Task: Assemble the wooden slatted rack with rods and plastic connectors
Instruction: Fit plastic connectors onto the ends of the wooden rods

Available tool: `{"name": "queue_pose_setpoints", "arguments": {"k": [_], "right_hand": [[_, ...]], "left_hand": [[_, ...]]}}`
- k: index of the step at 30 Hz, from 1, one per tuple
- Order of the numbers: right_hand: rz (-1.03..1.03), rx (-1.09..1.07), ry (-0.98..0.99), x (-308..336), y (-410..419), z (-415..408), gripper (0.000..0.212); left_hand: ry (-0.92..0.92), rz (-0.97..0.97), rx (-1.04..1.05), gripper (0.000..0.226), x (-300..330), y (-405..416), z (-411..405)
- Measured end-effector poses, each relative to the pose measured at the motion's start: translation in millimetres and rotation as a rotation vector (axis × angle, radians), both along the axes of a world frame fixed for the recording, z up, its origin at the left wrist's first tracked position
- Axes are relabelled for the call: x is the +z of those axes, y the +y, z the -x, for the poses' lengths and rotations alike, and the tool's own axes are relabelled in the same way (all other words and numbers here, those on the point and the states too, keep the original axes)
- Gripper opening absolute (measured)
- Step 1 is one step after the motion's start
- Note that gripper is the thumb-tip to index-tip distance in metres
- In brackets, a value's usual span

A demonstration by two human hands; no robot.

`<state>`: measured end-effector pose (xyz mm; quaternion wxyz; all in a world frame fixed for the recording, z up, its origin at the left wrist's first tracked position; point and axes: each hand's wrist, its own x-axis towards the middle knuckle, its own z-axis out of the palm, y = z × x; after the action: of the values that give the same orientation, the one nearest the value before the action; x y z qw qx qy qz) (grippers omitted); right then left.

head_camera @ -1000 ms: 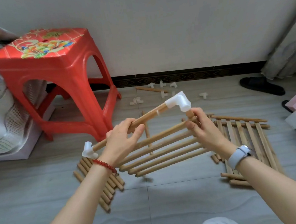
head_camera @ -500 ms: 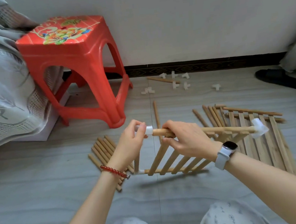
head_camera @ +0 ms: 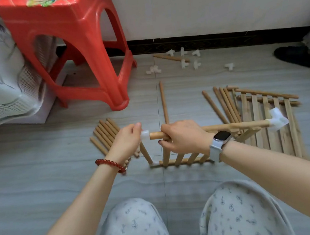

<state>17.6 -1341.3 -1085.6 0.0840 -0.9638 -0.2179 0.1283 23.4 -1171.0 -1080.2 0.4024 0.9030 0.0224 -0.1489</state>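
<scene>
A slatted wooden panel (head_camera: 181, 159) stands on edge on the floor in front of me. Its top rod (head_camera: 235, 126) runs left to right, with a white plastic connector (head_camera: 277, 119) on its right end. My right hand (head_camera: 183, 138) grips this rod near its left end. My left hand (head_camera: 127, 141) holds another white connector (head_camera: 145, 135) right at that rod's left tip. A short rod (head_camera: 146, 152) slants down from the connector to the panel's lower left corner.
A bundle of loose rods (head_camera: 104, 134) lies to the left, more rods (head_camera: 223, 104) and a second slatted panel (head_camera: 273, 124) to the right. One single rod (head_camera: 163, 103) lies ahead. Several white connectors (head_camera: 182, 60) sit near the wall. A red stool (head_camera: 70, 49) stands at the left, a black slipper (head_camera: 297, 57) at far right.
The panel came down from mid-air and turned to stand on its edge on the floor. My right hand shifted to the rod's left end, and my left hand holds the connector there.
</scene>
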Motion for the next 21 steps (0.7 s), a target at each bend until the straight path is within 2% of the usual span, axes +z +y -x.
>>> {"name": "queue_pose_setpoints", "arguments": {"k": [4, 7, 16, 21], "right_hand": [[0.017, 0.003, 0.056, 1.1, 0.3, 2.2, 0.023], [0.01, 0.001, 0.101, 2.1, 0.9, 2.0, 0.022], [0.029, 0.003, -0.02, -3.8, 1.4, 4.9, 0.023], [0.025, -0.023, -0.002, -1.0, 1.0, -1.8, 0.022]], "left_hand": [[0.027, -0.129, 0.094, 0.052, -6.3, -16.2, -4.2], [-0.055, -0.162, 0.124, 0.057, -13.1, -15.2, -4.6], [-0.193, -0.188, -0.099, 0.055, -16.6, -8.0, -2.9], [-0.221, -0.179, -0.193, 0.055, -18.6, -4.7, -10.9]]}}
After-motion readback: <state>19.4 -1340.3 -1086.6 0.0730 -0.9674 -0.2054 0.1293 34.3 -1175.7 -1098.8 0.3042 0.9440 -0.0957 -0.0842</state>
